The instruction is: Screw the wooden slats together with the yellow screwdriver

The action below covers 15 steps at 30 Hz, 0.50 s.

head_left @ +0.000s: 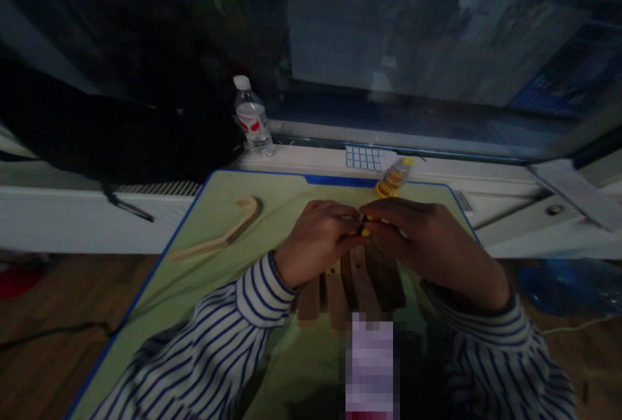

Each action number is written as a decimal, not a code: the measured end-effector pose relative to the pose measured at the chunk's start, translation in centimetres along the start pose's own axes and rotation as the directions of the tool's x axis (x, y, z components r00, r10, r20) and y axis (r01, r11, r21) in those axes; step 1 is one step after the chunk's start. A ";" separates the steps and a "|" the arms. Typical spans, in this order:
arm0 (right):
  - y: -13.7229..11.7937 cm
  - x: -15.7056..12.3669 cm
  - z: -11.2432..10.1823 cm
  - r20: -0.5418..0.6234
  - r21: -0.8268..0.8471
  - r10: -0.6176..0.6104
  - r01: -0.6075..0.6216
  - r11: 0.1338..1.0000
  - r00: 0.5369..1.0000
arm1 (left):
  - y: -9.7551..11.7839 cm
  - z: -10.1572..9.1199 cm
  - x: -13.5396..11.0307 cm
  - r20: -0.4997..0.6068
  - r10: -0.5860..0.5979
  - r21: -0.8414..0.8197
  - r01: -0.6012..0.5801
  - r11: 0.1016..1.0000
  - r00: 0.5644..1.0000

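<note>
Both hands meet over a set of wooden slats (340, 293) lying on a green mat (208, 310). My left hand (318, 238) and my right hand (432, 245) have their fingers curled together and pinch a small yellow and black object (364, 225) between the fingertips. The slats run toward me and show small holes; the hands hide their far ends. Striped sleeves cover both forearms.
A curved wooden piece (228, 231) lies on the mat's left side. A small yellow-capped bottle (394, 179) lies at the mat's far edge. A water bottle (253, 120) stands on the white sill by the window. A dark bag sits at left.
</note>
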State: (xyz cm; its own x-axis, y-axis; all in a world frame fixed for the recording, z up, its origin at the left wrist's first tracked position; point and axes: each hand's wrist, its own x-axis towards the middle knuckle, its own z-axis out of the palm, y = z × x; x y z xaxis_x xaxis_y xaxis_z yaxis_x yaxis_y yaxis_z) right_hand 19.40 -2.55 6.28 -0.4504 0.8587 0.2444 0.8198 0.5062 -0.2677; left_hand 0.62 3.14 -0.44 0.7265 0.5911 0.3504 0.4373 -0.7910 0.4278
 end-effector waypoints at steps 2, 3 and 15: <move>-0.1 -0.1 0.0 -0.001 -0.007 0.004 -0.004 1.000 1.000 | 0.0 0.0 -0.1 0.008 -0.001 -0.007 0.001 1.000 1.000; -0.1 -0.1 0.0 -0.002 -0.012 0.005 -0.005 1.000 1.000 | 0.0 0.0 -0.1 0.008 0.000 -0.010 0.000 1.000 1.000; -0.3 -0.1 0.0 0.004 -0.060 0.014 -0.013 0.998 1.000 | 0.0 -0.2 -0.1 0.044 0.021 0.007 -0.021 1.000 0.999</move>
State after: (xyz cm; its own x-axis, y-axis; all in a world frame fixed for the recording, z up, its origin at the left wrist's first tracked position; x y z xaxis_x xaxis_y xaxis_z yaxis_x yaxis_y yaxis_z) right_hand 19.18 -2.74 6.31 -0.4407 0.8659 0.2366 0.8456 0.4889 -0.2143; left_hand 0.41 3.09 -0.27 0.7581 0.5670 0.3221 0.4255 -0.8044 0.4145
